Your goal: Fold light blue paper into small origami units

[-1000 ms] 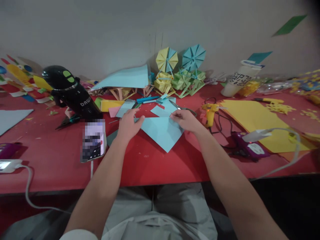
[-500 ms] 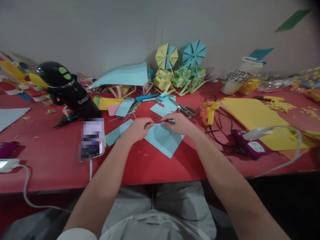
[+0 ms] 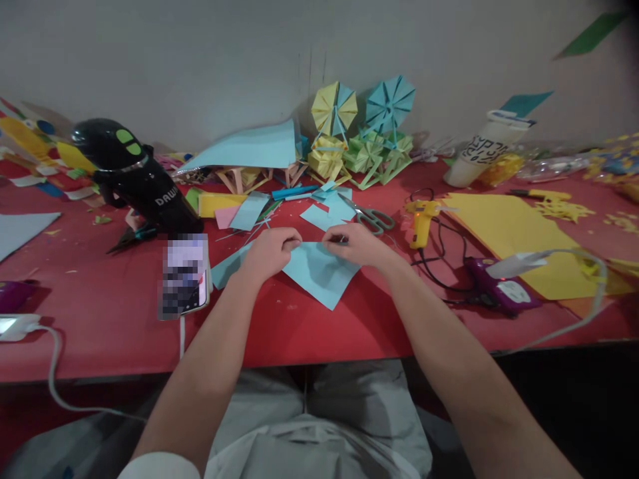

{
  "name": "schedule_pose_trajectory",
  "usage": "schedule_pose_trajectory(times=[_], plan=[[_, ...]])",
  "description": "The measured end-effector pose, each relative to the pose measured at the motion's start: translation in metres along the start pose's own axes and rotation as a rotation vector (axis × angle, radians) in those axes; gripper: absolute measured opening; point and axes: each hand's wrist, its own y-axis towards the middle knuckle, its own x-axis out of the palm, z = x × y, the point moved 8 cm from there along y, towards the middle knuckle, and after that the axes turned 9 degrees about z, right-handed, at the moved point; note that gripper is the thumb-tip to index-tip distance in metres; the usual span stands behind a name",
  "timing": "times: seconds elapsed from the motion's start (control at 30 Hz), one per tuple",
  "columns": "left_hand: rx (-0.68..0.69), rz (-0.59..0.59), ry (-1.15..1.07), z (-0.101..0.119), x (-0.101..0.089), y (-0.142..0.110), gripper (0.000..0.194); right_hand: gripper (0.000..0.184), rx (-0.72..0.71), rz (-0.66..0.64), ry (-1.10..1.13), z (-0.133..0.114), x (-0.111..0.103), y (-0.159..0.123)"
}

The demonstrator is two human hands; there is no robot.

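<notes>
A light blue paper sheet (image 3: pixel 319 276) lies as a folded, downward-pointing shape on the red table (image 3: pixel 299 332) in front of me. My left hand (image 3: pixel 269 251) pinches its upper left edge with curled fingers. My right hand (image 3: pixel 357 243) is closed on its upper right edge. The two hands sit a short gap apart along the top fold. More light blue paper scraps (image 3: pixel 327 213) lie just behind the hands, and another blue piece (image 3: pixel 227 267) pokes out left of my left hand.
Scissors (image 3: pixel 372 216) and a yellow glue gun (image 3: pixel 420 221) lie right of the scraps, beside yellow sheets (image 3: pixel 509 229). A phone (image 3: pixel 184 276) leans on a black object (image 3: pixel 134 176) at left. Folded paper flowers (image 3: pixel 359 126) stand by the wall. A purple device (image 3: pixel 502 293) with cables sits at right.
My hands came together from the sheet's outer corners toward its top middle, and the blue paper now shows as a narrower folded shape. My view shifted slightly.
</notes>
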Motion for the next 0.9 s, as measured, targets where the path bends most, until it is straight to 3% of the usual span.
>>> schedule_pose_trajectory(times=[0.27, 0.4, 0.5, 0.63, 0.73, 0.8, 0.9], plan=[[-0.115, 0.101, 0.021, -0.02, -0.019, 0.001, 0.017, 0.016, 0.076, 0.117, 0.019, 0.032, -0.034, -0.001], [-0.186, 0.231, 0.012, -0.032, -0.035, 0.002, 0.015, 0.018, 0.149, 0.318, -0.041, 0.046, -0.057, -0.003], [-0.197, 0.319, -0.047, -0.034, -0.042, 0.004, 0.015, 0.028, 0.204, 0.473, 0.071, 0.048, -0.062, -0.003], [-0.281, 0.425, -0.177, -0.042, -0.043, 0.005, 0.014, 0.05, 0.357, 0.392, 0.424, 0.045, -0.036, 0.002], [-0.387, 0.484, -0.264, -0.051, -0.037, 0.003, 0.014, 0.053, 0.424, 0.296, 0.59, 0.034, -0.017, 0.002], [-0.431, 0.481, -0.319, -0.052, -0.029, 0.002, 0.015, 0.051, 0.418, 0.233, 0.644, 0.025, -0.006, 0.001], [-0.441, 0.393, -0.379, -0.046, -0.012, 0.003, 0.017, 0.045, 0.391, 0.238, 0.713, 0.019, 0.003, 0.002]])
